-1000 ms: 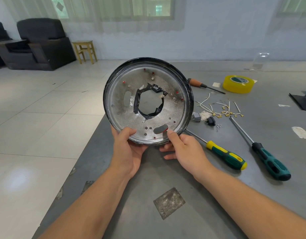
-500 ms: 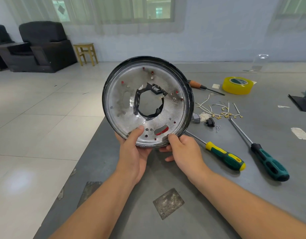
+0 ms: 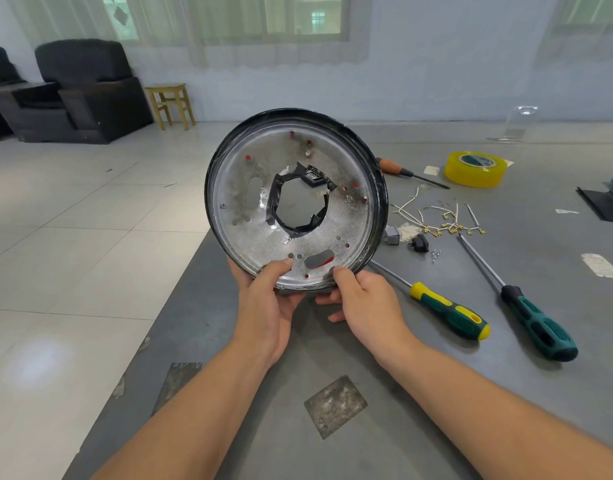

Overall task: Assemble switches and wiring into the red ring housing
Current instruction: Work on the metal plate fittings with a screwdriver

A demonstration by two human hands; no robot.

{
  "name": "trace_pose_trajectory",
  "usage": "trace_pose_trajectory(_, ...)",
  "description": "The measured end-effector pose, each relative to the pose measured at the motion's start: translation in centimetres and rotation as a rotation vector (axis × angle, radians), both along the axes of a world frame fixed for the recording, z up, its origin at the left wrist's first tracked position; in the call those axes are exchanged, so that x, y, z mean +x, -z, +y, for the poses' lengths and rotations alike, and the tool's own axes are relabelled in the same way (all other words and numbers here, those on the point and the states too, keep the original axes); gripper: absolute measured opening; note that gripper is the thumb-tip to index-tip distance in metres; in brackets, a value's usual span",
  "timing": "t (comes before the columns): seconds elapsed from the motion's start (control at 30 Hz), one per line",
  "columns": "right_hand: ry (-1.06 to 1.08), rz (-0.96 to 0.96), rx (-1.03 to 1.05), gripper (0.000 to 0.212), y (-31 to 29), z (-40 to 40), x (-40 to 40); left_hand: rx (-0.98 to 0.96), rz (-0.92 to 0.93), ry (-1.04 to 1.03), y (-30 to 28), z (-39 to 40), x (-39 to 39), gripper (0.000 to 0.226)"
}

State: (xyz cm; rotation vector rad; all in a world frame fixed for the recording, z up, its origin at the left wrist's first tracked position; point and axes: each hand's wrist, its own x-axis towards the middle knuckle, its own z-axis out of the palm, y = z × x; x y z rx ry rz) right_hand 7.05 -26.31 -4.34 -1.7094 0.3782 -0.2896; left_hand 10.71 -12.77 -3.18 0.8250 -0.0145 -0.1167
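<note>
**A:** What is nearest the camera?

**B:** Two bare forearms reach forward over a grey table (image 3: pixel 419 393). A worn square patch (image 3: pixel 334 405) marks the tabletop between them.

**A:** What are the hands doing?

**B:** The left hand (image 3: pixel 267 306) and the right hand (image 3: pixel 365 306) grip the bottom edge of a round metal housing plate (image 3: pixel 350 216), close together. Each thumb presses on the silver face turned toward the camera, and the fingers curl behind the rim. The plate stands on edge, nearly upright, rising above both hands, so all the grip is at its lowest part.

**A:** Describe the plate.

**B:** It is a speckled silver disc with a black rim. Black tape (image 3: pixel 274 206) lines a ragged central opening, with a small black component (image 3: pixel 313 175) at the opening's upper edge. Red shows through several small holes and through an oval slot (image 3: pixel 319 259) just above and between the thumbs.

**A:** What lies to the right?

**B:** On the table, a screwdriver with a green and yellow handle (image 3: pixel 448 315) lies nearest, its shaft running toward the plate's lower rim. Beside it is a screwdriver with a green and black handle (image 3: pixel 538 329). Farther back lie loose white wires with brass terminals (image 3: pixel 440 218) and a small black part (image 3: pixel 421 243). Beyond those are an orange-handled screwdriver (image 3: pixel 393 168) and a yellow tape roll (image 3: pixel 475 168).

**A:** And farthest away?

**B:** Across a tiled floor, a black armchair (image 3: pixel 87 95) and a small wooden stool (image 3: pixel 170 103) stand by the wall.
</note>
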Motion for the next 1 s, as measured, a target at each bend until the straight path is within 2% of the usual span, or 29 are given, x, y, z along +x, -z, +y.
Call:
trace_pose_trajectory(0.13, 0.001, -0.005, -0.045, 0.044, -0.05, 0.07, -0.15, 0.007, 0.014, 0.002, 0.19, 0.01, 0.22, 0.075)
trace_pose_trajectory(0.43, 0.002, -0.015, -0.146, 0.047, -0.2, 0.23, -0.61, 0.079, 0.118, -0.055, 0.33, -0.3, 0.43, 0.051)
trace_pose_trajectory(1.0, -0.068, -0.045, -0.121, 0.049, -0.19, -0.04, -0.65, 0.099, 0.155, -0.133, -0.05, -0.38, 0.36, 0.048)
